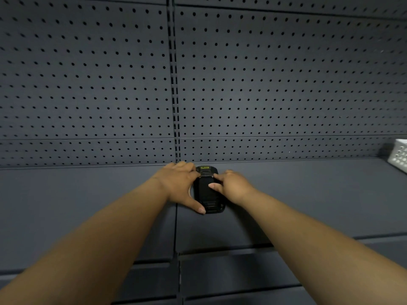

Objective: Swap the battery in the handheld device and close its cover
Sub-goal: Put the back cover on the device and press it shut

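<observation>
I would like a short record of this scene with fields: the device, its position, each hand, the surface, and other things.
device: black handheld device, lying flat, back side up
position: on the dark shelf, close to the pegboard wall
left hand: rests along the device's left edge, thumb at its near corner
right hand: fingertips on the back of the device
cover: cannot tell whether it is open or closed
other things: white perforated basket at the far right
</observation>
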Demonstrator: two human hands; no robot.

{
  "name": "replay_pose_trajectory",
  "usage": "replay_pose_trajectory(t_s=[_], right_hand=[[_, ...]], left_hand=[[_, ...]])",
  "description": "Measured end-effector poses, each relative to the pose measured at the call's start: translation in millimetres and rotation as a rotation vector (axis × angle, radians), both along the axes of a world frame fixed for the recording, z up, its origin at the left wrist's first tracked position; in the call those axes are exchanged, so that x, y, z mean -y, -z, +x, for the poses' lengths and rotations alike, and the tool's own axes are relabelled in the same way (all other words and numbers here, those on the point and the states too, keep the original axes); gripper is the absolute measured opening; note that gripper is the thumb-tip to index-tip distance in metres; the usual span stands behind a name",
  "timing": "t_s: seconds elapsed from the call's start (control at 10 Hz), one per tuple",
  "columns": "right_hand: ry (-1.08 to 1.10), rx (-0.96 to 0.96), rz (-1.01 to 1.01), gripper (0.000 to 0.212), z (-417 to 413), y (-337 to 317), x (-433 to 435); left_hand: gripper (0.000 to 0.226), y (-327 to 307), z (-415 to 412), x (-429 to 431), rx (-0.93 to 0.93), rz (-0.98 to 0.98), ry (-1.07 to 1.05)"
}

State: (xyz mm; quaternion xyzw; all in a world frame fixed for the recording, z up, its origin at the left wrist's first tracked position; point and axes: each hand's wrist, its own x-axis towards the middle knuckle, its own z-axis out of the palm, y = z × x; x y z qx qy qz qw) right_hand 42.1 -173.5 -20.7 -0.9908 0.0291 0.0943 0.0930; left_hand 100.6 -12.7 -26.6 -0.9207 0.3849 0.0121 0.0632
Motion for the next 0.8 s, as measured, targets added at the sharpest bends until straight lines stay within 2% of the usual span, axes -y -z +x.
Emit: replay_pose_trajectory(t_s=[0.2,0.5,0.7,0.8], right_hand=[[0.003,-0.006,-0.005,0.057,1,0,0],[0.028,0.033,0.059,0.056,1,7,1],[0.03,-0.04,0.057,0.057,1,2,3],[0.101,0.092,0.307,0.056,-8,-22,15]], left_hand=[[0.109,-2,0,1,0.015,-0.003,-0.005],[0.099,6,-5,-3,-0.122,-0.145,-0.064],[0.107,6,-8,-5,-0.224,-0.119,-0.151],[0.102,-2,-13,-9,-0.301,-0.172,-0.218]])
